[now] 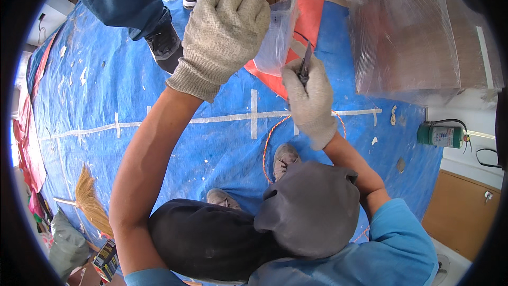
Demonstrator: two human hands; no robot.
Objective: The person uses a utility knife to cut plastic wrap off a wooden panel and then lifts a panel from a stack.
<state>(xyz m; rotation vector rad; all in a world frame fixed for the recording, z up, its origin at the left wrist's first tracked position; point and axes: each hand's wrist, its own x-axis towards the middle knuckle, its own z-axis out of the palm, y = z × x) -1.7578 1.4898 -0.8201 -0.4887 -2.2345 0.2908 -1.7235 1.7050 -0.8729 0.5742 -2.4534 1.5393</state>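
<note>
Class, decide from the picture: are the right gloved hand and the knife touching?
Touching. The head view shows the right gloved hand closed around the dark handle of the knife, with the blade sticking out past the glove.

Soft, bright light fills the room, washing pale at the far left. Shadows on the tarp are faint. Glare streaks the wrap at right. The knit on the left glove is crisp. Black swallows all 4 corners, and straight edges bow near the rim.
</note>
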